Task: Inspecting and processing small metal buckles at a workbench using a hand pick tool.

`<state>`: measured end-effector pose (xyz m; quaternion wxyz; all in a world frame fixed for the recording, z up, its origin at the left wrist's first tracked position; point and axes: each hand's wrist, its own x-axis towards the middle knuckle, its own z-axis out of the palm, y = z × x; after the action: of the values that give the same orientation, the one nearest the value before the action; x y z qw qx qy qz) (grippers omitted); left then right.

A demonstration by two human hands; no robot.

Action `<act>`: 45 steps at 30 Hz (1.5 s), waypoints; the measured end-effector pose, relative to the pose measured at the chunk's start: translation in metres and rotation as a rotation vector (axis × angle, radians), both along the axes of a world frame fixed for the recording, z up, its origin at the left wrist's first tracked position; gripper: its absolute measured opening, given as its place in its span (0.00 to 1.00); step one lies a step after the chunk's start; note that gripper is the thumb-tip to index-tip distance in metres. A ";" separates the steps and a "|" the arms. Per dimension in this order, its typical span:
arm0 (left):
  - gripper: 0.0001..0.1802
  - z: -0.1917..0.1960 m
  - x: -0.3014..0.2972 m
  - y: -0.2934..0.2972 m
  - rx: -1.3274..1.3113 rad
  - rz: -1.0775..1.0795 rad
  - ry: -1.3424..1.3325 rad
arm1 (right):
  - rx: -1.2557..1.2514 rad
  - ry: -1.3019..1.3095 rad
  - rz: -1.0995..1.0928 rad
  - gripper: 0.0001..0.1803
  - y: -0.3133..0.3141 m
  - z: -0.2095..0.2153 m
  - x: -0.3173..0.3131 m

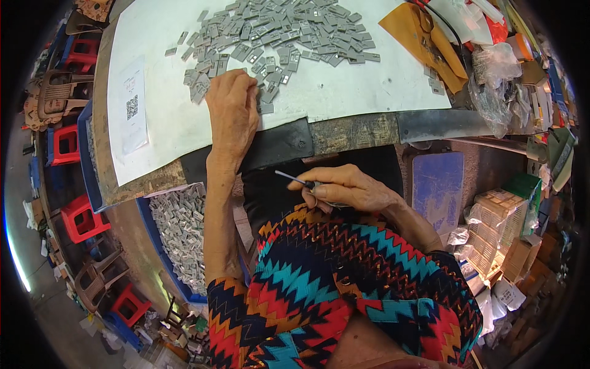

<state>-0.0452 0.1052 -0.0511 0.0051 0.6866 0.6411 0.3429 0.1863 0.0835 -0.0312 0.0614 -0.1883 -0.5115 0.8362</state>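
Small flat grey rectangular pieces (pixel 276 34) lie heaped on the white sheet over the worktable. At the near edge of that heap is my left hand (pixel 233 107), its fingers bent down and drawn together among the pieces. Whatever its fingertips hold is hidden. My right hand (pixel 347 186) is nearer to me, in front of the table edge and above my lap. It grips a thin tool, whose slim pale shaft (pixel 286 176) points left toward my left wrist; the handle is mostly covered by my fingers.
A blue bin (pixel 153 230) full of similar grey pieces stands below the table at left. On the white sheet lies a paper with a square code (pixel 132 107). Scissors (pixel 426 23) rest on brown paper (pixel 409 27) at right, beside crumpled clear plastic bags (pixel 495 80). Red stools (pixel 83 218) stand farther left.
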 end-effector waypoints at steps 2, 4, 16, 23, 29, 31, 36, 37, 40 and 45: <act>0.08 0.008 0.003 -0.007 0.035 0.052 -0.056 | -0.017 0.006 0.000 0.18 0.003 0.002 -0.001; 0.07 0.016 0.010 -0.013 0.069 0.085 -0.125 | 0.054 0.004 -0.116 0.20 0.004 0.003 0.000; 0.13 0.030 0.030 -0.048 -0.179 -0.073 -1.628 | 0.228 -0.102 -0.427 0.18 0.011 0.011 -0.016; 0.13 0.023 0.040 -0.049 -0.228 -0.122 -1.854 | 0.488 -0.149 -0.410 0.17 0.012 0.009 -0.019; 0.13 0.021 0.047 -0.048 -0.253 -0.078 -1.932 | 0.412 -0.183 -0.387 0.17 0.012 0.012 -0.014; 0.12 0.019 0.050 -0.047 -0.261 -0.062 -1.939 | 0.398 -0.200 -0.379 0.17 0.012 0.011 -0.012; 0.11 0.018 0.052 -0.050 -0.190 -0.056 -1.981 | 0.475 -0.138 -0.400 0.17 0.011 0.009 -0.010; 0.11 0.017 0.051 -0.050 -0.191 -0.056 -1.980 | 0.475 -0.138 -0.401 0.17 0.010 0.010 -0.010; 0.10 0.015 0.048 -0.052 -0.228 -0.087 -2.067 | 0.488 -0.095 -0.373 0.17 0.008 0.011 -0.010; 0.12 0.017 0.057 -0.057 -0.355 -0.159 -2.155 | 0.519 -0.073 -0.402 0.16 0.007 0.007 -0.009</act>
<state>0.0114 0.0483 -0.0342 0.6843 0.0551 0.2942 0.6650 0.1777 0.0910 -0.0246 0.2529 -0.2935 -0.6620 0.6416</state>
